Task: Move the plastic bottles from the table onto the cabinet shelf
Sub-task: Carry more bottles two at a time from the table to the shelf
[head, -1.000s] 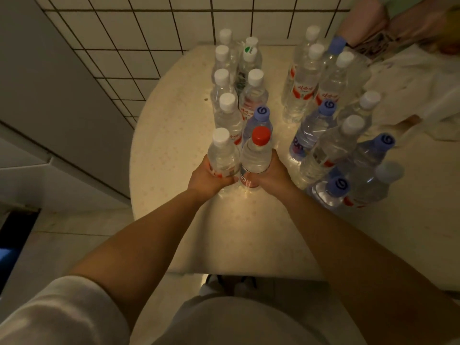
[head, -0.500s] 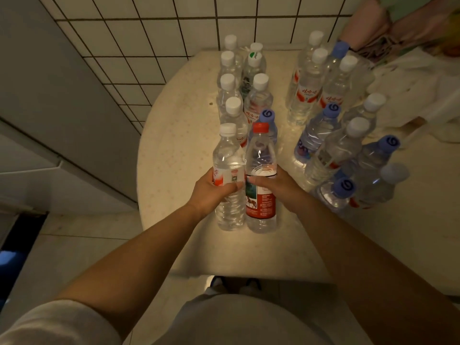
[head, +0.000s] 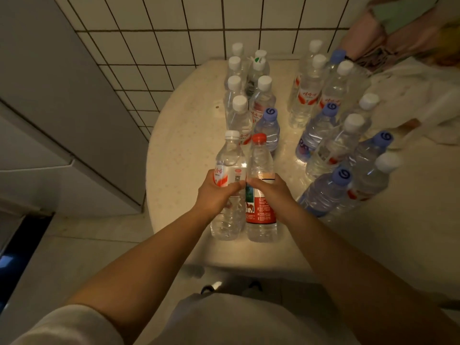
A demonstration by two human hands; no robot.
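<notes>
My left hand (head: 216, 194) grips a clear white-capped bottle (head: 230, 155) around its middle. Beside it, my right hand (head: 270, 192) grips a red-capped bottle (head: 260, 215) with a red label. Both bottles are upright, side by side, raised over the near part of the round pale table (head: 184, 145). Several more bottles stand behind: a row of white-capped ones (head: 239, 113) with a blue-capped one (head: 268, 125), and to the right a cluster of blue- and white-capped bottles (head: 331, 143).
A grey cabinet (head: 49, 108) stands to the left of the table, against a white tiled wall (head: 174, 26). Cloth and bags (head: 398, 46) lie at the table's far right. My feet show on the floor below the table edge.
Both hands have lifted their two bottles off the table and drawn them toward me, away from the rows behind.
</notes>
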